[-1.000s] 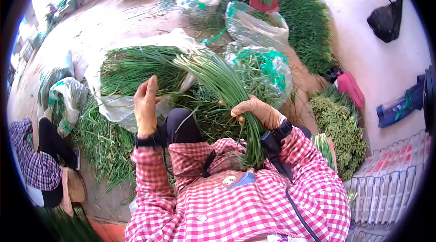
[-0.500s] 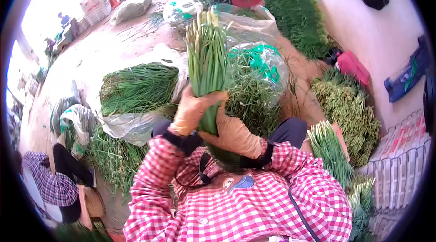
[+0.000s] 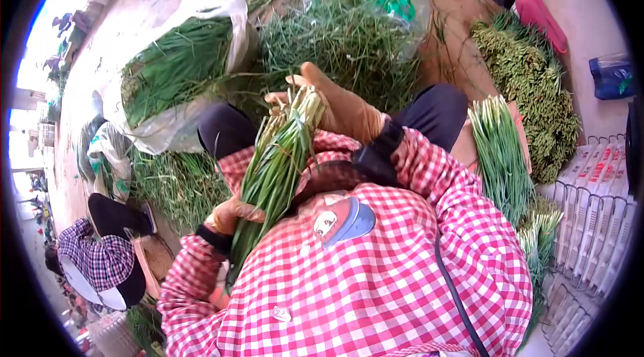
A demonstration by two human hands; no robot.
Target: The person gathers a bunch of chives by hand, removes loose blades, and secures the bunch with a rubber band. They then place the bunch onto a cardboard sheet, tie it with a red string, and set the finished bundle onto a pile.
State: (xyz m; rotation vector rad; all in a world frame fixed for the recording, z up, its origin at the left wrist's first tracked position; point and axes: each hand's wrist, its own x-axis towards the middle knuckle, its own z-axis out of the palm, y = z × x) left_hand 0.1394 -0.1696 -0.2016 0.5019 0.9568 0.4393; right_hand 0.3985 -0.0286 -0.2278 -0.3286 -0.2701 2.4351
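A bunch of chives (image 3: 278,156) lies slantwise in front of my checked jacket. Its pale stalk ends point up and away, and its green leaves run down to the left. My left hand (image 3: 235,215), in a tan glove, is closed around the leafy part. At the pale ends is my gloved right hand (image 3: 345,105), palm against the side of the bunch. Its fingers are stretched out and apart, partly hidden behind the stalks.
Beyond my knees lie a heap of loose greens (image 3: 342,42) and a plastic bag of chives (image 3: 178,65). To the right are stacked chive bunches (image 3: 500,156), a pile of budded stems (image 3: 530,95) and plastic crates (image 3: 594,223). Another person (image 3: 100,256) sits at the left.
The bunch has come down from upright to a slant near my chest. My left hand has slid to the leaves; my right hand has left its grip and moved to the pale ends. The view tilts lower.
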